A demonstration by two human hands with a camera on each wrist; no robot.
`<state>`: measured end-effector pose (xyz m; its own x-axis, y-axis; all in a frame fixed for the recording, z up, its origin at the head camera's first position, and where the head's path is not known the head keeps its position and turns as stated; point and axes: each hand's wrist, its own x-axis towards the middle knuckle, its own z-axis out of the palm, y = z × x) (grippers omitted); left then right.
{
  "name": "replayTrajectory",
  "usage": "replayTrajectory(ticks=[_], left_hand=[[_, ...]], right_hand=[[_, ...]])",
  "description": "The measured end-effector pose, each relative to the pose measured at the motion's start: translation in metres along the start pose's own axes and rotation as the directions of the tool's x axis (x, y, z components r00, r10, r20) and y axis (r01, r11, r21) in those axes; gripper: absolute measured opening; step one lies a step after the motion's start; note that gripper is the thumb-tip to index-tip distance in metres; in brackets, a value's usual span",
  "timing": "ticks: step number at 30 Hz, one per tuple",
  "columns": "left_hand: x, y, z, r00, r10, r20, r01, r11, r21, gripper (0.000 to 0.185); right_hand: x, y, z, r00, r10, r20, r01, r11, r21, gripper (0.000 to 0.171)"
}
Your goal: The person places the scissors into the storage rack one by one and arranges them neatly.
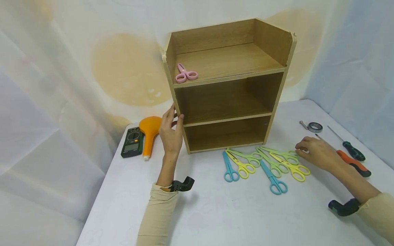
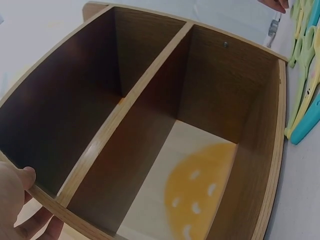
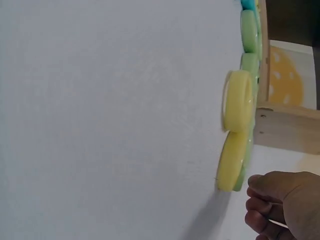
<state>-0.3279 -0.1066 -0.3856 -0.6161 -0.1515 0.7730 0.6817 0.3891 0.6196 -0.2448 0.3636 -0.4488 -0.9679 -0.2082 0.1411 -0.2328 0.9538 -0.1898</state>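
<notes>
Your left hand, left of centre in the head view, grips the front left edge of the wooden shelf, thumb curled round it. Your right hand, at the right, has its fingers curled beside the handles of the rightmost green scissors; whether it grips them, you cannot tell. Pink scissors lie on the top shelf.

Head view is aimed down over the table; wrist views sit close. The wooden shelf is shared by all three.
</notes>
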Motion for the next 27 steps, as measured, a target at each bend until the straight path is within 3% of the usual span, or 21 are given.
replayTrajectory(ticks=[11,19,27], left_hand=[[-0.003,-0.002,0.001,1.0,0.003,-0.003,-0.003,1.0,-0.007,0.048],[-0.001,0.004,0.003,0.999,0.026,-0.022,-0.027,0.999,-0.041,0.046],[0.001,0.0,0.0,1.0,0.022,-0.008,-0.022,1.0,-0.009,0.047]], right_hand=[[0.01,0.001,0.013,0.998,0.027,0.054,-0.028,0.999,0.029,0.015],[0.001,-0.001,-0.004,1.0,-0.016,-0.013,0.016,0.998,0.058,0.013],[-0.022,-0.033,-0.03,0.994,0.004,-0.107,0.007,0.995,0.102,0.012]])
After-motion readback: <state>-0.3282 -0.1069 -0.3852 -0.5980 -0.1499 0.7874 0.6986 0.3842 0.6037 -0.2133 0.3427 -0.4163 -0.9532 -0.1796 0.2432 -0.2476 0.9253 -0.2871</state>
